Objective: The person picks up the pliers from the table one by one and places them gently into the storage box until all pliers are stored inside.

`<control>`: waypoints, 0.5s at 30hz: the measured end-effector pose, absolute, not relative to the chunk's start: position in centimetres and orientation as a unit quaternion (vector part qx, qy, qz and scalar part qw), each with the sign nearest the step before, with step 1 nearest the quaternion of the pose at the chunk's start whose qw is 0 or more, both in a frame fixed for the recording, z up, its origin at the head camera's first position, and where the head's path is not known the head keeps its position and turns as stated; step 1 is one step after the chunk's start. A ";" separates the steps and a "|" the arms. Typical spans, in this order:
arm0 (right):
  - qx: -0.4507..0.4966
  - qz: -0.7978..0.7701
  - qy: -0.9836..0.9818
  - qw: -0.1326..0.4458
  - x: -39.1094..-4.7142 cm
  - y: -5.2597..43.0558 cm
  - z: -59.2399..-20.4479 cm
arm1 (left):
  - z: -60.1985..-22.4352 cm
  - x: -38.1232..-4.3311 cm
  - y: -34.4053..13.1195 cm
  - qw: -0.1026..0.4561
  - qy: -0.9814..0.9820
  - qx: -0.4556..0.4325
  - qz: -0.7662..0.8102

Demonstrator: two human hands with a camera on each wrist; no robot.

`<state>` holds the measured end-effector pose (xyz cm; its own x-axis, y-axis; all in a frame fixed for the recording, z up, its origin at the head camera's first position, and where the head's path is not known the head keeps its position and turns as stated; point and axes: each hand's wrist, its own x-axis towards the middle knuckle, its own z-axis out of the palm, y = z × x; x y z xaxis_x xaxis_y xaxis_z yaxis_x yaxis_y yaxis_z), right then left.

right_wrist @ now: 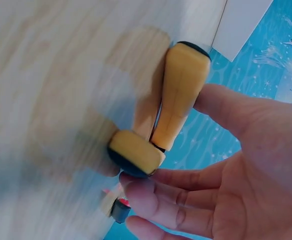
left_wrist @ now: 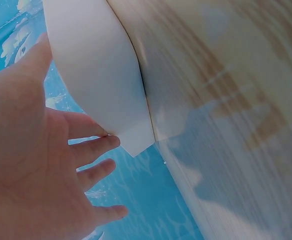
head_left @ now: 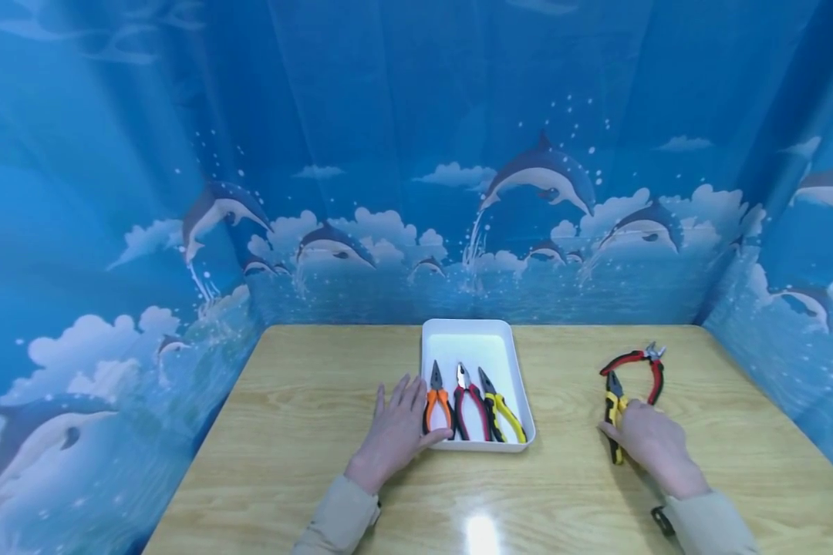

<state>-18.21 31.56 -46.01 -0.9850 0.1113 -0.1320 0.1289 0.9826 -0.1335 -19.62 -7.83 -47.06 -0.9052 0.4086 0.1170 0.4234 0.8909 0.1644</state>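
Note:
My left hand (head_left: 396, 424) rests at the near left corner of a white tray (head_left: 467, 343); in the left wrist view its fairly straight fingers touch the tray's outer wall (left_wrist: 98, 75). In the tray lie orange long-nose pliers (head_left: 445, 402), red-and-black pliers (head_left: 483, 416) and yellow-and-black long-nose pliers (head_left: 505, 412), side by side. To the right, my right hand (head_left: 652, 443) pinches another pair of yellow-and-black pliers (head_left: 612, 416). Its thumb is against one handle (right_wrist: 182, 87), its fingers against the other. Just beyond lie pliers with spread red-and-black handles (head_left: 657, 379).
The wooden table (head_left: 333, 370) has blue dolphin-print curtains (head_left: 389, 139) behind it and at both sides. Behind the pliers in the tray, its far part shows bare white floor. Bare wood lies between the tray and the right hand.

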 end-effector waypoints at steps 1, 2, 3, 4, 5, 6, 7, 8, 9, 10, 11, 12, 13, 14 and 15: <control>0.061 -0.072 0.994 0.062 -18.2 31.5 -46.0 | -47.0 -19.6 -7.8 0.042 -0.971 -0.216 -0.093; 0.060 -0.073 0.994 0.059 -18.1 31.4 -46.0 | -47.0 -19.6 -7.9 0.043 -0.971 -0.218 -0.093; 0.060 -0.074 0.994 0.057 -18.1 31.3 -46.0 | -47.0 -19.6 -7.9 0.045 -0.970 -0.219 -0.092; 0.060 -0.074 0.994 0.056 -18.0 31.2 -46.0 | -47.0 -19.6 -7.9 0.048 -0.970 -0.220 -0.092; 0.057 -0.071 0.994 0.054 -18.0 31.2 -46.1 | -47.0 -19.6 -7.9 0.050 -0.969 -0.221 -0.093; 0.055 -0.070 0.995 0.054 -17.9 31.1 -46.1 | -46.9 -19.6 -7.9 0.051 -0.970 -0.222 -0.091; 0.054 -0.066 0.995 0.055 -17.9 31.0 -46.1 | -46.9 -19.6 -7.9 0.051 -0.970 -0.222 -0.090; 0.051 -0.063 0.995 0.055 -17.8 30.9 -46.1 | -47.0 -19.6 -7.9 0.050 -0.970 -0.222 -0.090; 0.047 -0.059 0.996 0.054 -17.8 30.8 -46.1 | -47.0 -19.6 -7.9 0.050 -0.970 -0.222 -0.089; 0.044 -0.052 0.996 0.055 -17.8 30.6 -46.1 | -47.0 -19.6 -7.9 0.049 -0.970 -0.221 -0.089; 0.040 -0.048 0.997 0.053 -17.8 30.5 -46.1 | -47.0 -19.6 -7.9 0.049 -0.970 -0.221 -0.088; 0.039 -0.047 0.997 0.053 -17.9 30.3 -46.1 | -47.1 -19.6 -7.9 0.049 -0.970 -0.221 -0.088; 0.035 -0.044 0.997 0.051 -17.9 30.1 -46.0 | -47.1 -19.6 -7.9 0.049 -0.970 -0.220 -0.087; 0.031 -0.042 0.997 0.049 -17.9 29.9 -46.0 | -47.1 -19.6 -7.9 0.048 -0.970 -0.220 -0.087; 0.029 -0.042 0.998 0.047 -18.0 29.8 -46.0 | -47.1 -19.6 -7.9 0.048 -0.971 -0.219 -0.087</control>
